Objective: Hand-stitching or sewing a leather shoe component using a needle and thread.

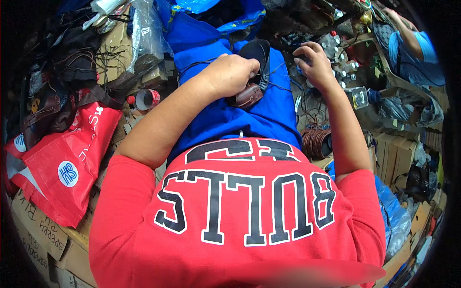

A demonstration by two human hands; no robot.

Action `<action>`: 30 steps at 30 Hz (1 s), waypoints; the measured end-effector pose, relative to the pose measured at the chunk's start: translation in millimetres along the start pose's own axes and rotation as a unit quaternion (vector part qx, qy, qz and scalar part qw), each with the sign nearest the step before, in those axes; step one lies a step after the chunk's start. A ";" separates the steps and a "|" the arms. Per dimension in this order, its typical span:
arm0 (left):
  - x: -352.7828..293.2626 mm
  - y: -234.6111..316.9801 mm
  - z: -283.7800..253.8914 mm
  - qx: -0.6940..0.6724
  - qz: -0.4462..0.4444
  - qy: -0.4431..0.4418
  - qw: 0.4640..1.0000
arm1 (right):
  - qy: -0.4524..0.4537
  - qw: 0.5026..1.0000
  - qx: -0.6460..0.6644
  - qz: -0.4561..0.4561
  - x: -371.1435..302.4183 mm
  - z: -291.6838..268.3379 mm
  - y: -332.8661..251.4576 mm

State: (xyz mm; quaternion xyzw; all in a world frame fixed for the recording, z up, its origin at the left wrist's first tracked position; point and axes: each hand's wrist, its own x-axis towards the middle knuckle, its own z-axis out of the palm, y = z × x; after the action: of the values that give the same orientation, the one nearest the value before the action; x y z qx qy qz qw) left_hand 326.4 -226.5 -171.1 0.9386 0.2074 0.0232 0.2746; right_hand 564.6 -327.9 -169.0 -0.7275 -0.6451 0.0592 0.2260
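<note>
A brown leather shoe [249,97] with a dark, upright inner part [258,49] rests on my lap, over blue trousers [211,109]. My left hand [232,73] is closed on the shoe's side, fingertips hidden behind its edge. A dark thread [196,63] runs out to the left beside that hand, and another thread [279,87] trails right from the shoe. My right hand [314,66] is raised to the right, apart from the shoe. Its fingers are bent but spread, and I make out nothing held in them.
At left lie a red bag [72,163], dark shoes [45,113] and a bottle with a red cap [146,99]. Rolled brown leather straps [317,142], plastic bottles [331,43] and cardboard [394,156] crowd the right. Another person's blue sleeve [408,60] shows at upper right.
</note>
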 end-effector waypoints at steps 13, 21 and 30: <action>-18.1 -26.5 -2.5 0.001 0.137 0.043 0.990 | -0.184 0.952 -0.096 -0.224 -7.0 3.0 -39.0; -113.5 -66.6 -78.2 -0.300 -0.189 0.120 0.928 | -0.108 0.909 0.290 0.280 -38.7 -42.7 25.3; -50.2 50.5 -55.8 -0.645 0.121 -0.086 0.749 | -0.180 0.665 0.725 -0.003 3.2 -19.9 -87.9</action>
State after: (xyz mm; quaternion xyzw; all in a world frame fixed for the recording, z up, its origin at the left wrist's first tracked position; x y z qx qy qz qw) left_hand 290.8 -257.0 -93.8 0.5533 0.0028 0.1040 0.8264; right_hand 492.5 -324.1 -115.0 -0.3067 -0.4288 0.6373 0.5621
